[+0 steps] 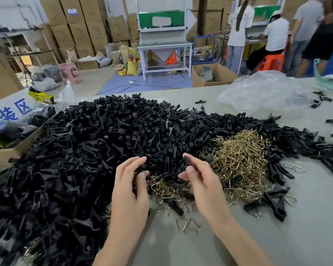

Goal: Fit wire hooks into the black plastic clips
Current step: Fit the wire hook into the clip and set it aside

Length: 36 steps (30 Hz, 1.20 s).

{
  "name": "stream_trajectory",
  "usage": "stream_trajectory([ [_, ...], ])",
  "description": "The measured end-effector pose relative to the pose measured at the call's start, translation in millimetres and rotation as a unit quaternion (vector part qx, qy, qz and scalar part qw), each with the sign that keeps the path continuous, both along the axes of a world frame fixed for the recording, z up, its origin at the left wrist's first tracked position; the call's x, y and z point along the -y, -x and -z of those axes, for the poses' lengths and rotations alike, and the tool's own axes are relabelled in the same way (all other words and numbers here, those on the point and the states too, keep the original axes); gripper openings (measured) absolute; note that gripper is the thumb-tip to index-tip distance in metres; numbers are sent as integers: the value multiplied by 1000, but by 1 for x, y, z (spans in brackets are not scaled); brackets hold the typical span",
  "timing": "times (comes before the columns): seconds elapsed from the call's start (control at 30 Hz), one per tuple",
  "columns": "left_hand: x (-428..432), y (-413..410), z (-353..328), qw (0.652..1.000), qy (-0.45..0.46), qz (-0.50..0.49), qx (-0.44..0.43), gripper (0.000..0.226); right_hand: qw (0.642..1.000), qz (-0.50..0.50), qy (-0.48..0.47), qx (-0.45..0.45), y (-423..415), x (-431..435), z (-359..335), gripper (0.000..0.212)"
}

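While left hand [130, 187] pinches black clip [139, 169], right hand [200, 181] pinches second clip [187, 162].

Left grip [132, 182] and right grip [198, 182]: bare, slim forearms [238, 239] (nails short).

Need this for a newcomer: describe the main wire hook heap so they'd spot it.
On the grey table spreads a heap of black plastic clips. At its right side, just beyond the right hand, lies the wire hook heap. It is the biggest brass-coloured tangle among the black.
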State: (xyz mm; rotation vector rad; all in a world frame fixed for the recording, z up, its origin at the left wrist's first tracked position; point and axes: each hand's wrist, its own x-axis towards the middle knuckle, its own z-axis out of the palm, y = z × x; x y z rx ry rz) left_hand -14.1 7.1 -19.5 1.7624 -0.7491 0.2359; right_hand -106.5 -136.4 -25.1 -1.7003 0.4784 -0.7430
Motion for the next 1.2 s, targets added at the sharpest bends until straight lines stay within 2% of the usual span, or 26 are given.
stream_trajectory([
  [0.07, 2, 5, -3, 998, 12, 30, -57, 45, 994, -31, -103, 26, -2, 0, -3, 30],
  [0.17, 6, 11, -2, 989, 14, 60, -133, 50, 960, -77, -256, 80, -5, 1, -4, 25],
  [0.23, 8, 12, -2, 984, 15, 66, -167, 49, 935, -92, -327, 101, -6, 1, -5, 24],
  [0.3, 9, 12, -2, 978, 24, 68, -197, 43, 922, -106, -357, 104, -7, 2, -6, 27],
  [0.5, 6, 14, -13, 946, 104, 124, -282, 30, 903, -161, -385, 106, -5, 1, -8, 29],
  [0.67, 6, 14, -10, 930, 119, 146, -314, 30, 905, -197, -365, 101, -3, -4, -9, 35],
  [0.8, 9, 11, -7, 906, 156, 159, -360, 30, 913, -185, -353, 92, -2, -4, -11, 37],
  [0.97, 7, 12, -10, 933, 128, 125, -313, 28, 922, -160, -343, 82, -3, -5, -12, 36],
  [1.2, 9, 20, -8, 967, 69, 68, -237, 30, 925, -186, -325, 69, -1, -8, -12, 33],
])
